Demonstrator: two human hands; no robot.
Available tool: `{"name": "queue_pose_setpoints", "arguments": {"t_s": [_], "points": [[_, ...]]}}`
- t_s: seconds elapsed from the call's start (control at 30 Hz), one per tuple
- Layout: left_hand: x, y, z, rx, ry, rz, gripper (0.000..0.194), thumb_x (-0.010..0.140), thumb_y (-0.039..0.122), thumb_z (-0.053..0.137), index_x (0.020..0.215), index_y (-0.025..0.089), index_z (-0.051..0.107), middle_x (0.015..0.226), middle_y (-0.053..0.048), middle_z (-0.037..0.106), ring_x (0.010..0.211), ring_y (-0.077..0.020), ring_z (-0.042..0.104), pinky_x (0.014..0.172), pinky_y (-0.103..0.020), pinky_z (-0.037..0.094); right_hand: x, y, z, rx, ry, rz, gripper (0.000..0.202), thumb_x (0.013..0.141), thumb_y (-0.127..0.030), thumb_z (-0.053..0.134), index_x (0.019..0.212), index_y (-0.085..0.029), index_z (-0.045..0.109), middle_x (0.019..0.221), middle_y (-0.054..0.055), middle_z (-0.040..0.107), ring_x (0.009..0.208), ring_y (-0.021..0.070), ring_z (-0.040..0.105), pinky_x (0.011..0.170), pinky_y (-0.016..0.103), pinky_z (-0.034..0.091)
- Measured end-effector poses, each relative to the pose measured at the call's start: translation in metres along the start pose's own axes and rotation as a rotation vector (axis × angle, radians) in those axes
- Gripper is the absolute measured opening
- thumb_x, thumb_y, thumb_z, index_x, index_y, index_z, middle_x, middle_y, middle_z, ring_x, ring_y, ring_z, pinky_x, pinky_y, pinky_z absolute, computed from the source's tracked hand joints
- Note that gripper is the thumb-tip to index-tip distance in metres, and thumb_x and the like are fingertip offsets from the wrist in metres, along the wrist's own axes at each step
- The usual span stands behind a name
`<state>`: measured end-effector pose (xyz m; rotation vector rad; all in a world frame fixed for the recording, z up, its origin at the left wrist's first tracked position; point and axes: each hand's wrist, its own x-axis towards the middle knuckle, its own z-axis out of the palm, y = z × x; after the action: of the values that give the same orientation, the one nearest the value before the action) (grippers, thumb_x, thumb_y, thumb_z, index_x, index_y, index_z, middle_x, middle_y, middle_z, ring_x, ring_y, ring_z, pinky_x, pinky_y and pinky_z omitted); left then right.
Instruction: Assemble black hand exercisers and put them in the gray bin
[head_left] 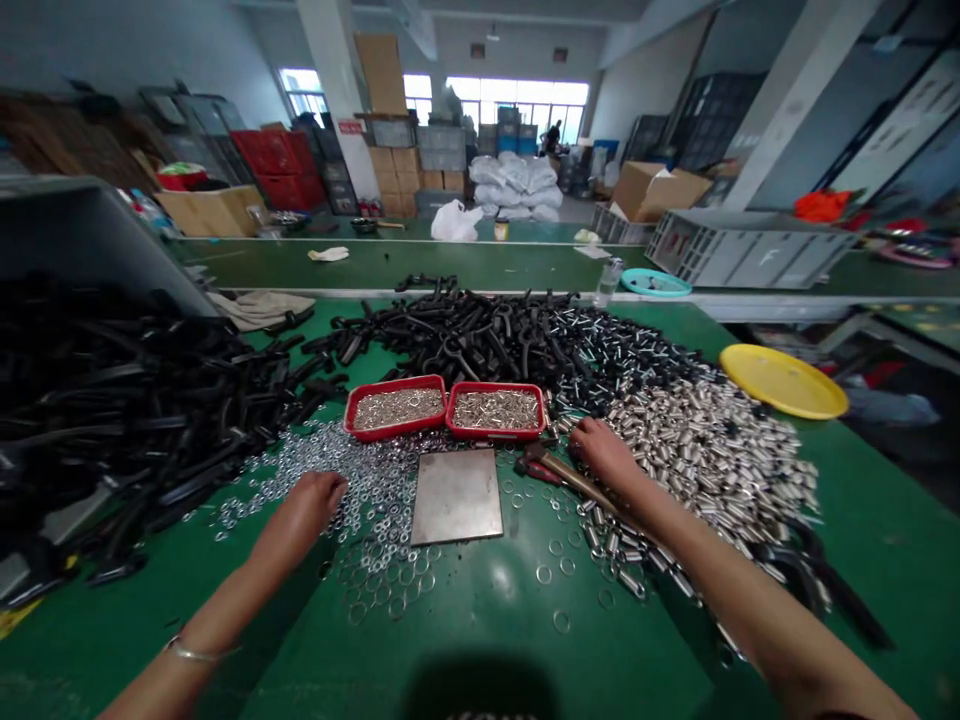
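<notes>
My left hand [319,498] is at the scattered small metal nuts [300,455], its fingers curled together; what they hold, if anything, is hidden. At the left edge of the heap of metal cylinders [705,450] is my right hand [596,445], fingers bent down and pressed together over something too small to tell. A square metal plate [457,497] lies between my hands. Behind it stand two red trays of tiny metal parts, the left one [397,433] and the right one [496,434]. A wooden-handled hammer [574,477] lies beside my right hand.
Black parts [487,335] are heaped behind the trays, and more [187,400] fill the left side. Loose rings [397,575] lie near the plate. A yellow lid [784,382] sits at the right edge. Beyond are a blue-green tray [656,283] and a grey crate [742,250].
</notes>
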<state>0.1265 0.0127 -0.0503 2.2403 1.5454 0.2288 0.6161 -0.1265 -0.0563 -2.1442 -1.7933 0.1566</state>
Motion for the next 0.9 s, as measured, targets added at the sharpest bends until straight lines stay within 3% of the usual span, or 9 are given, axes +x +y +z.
{"name": "queue_pose_setpoints", "arguments": {"t_s": [0.1,0.2,0.33,0.47,0.57,0.67,0.9], "points": [[0.011,0.016,-0.003,-0.531,-0.060,-0.139,0.040,0.087,0.052,0.057,0.103,0.016,0.062,0.083,-0.005,0.070,0.076,-0.0234,0.071,0.077,-0.036,0.059,0.008,0.006,0.003,0.088,0.037,0.047,0.009,0.092,-0.024,0.059,0.093,-0.018,0.066,0.098,0.010,0.067,0.092,0.0220,0.060,0.082,0.033,0.045],[0.024,0.048,0.004,-0.981,-0.117,-0.184,0.041,0.084,0.046,0.068,0.109,0.015,0.060,0.088,-0.005,0.072,0.087,-0.0223,0.073,0.090,-0.039,0.059,0.007,-0.007,0.004,0.214,0.102,0.112,0.023,0.098,-0.036,0.048,0.100,-0.018,0.062,0.090,0.007,0.068,0.079,0.0191,0.061,0.071,0.030,0.046],[0.045,0.104,0.028,-1.338,-0.250,-0.070,0.036,0.081,0.034,0.075,0.108,0.014,0.062,0.102,-0.008,0.071,0.095,-0.0194,0.072,0.095,-0.037,0.057,0.000,-0.057,0.010,0.860,0.069,0.213,0.029,0.089,-0.050,0.060,0.093,-0.021,0.058,0.079,0.000,0.066,0.064,0.0152,0.057,0.060,0.027,0.043],[0.059,0.155,0.057,-1.408,-0.337,0.069,0.038,0.079,0.038,0.076,0.106,0.013,0.063,0.078,-0.003,0.068,0.069,-0.0141,0.068,0.075,-0.033,0.061,-0.011,-0.106,0.018,1.367,-0.046,0.324,0.034,0.082,-0.049,0.073,0.091,-0.021,0.057,0.077,-0.002,0.062,0.060,0.0118,0.052,0.058,0.025,0.043],[0.061,0.174,0.073,-1.382,-0.337,0.142,0.036,0.082,0.044,0.072,0.100,0.014,0.064,0.067,-0.001,0.064,0.057,-0.0129,0.063,0.060,-0.027,0.057,-0.017,-0.126,0.023,1.572,-0.114,0.389,0.030,0.083,-0.044,0.074,0.091,-0.020,0.057,0.075,-0.002,0.057,0.060,0.0102,0.049,0.054,0.023,0.041],[0.059,0.176,0.081,-1.414,-0.360,0.131,0.035,0.079,0.042,0.074,0.097,0.015,0.062,0.069,-0.002,0.066,0.058,-0.0138,0.064,0.055,-0.024,0.053,-0.018,-0.138,0.027,1.628,-0.178,0.428,0.028,0.084,-0.040,0.075,0.093,-0.020,0.057,0.074,-0.003,0.056,0.055,0.0083,0.044,0.050,0.022,0.039],[0.057,0.172,0.076,-1.473,-0.397,0.085,0.034,0.075,0.035,0.078,0.098,0.013,0.065,0.079,-0.006,0.070,0.068,-0.0163,0.070,0.068,-0.030,0.059,-0.007,-0.158,0.035,1.632,-0.126,0.378,0.024,0.083,-0.038,0.076,0.090,-0.020,0.061,0.081,-0.001,0.062,0.068,0.0120,0.057,0.057,0.024,0.046]]}}
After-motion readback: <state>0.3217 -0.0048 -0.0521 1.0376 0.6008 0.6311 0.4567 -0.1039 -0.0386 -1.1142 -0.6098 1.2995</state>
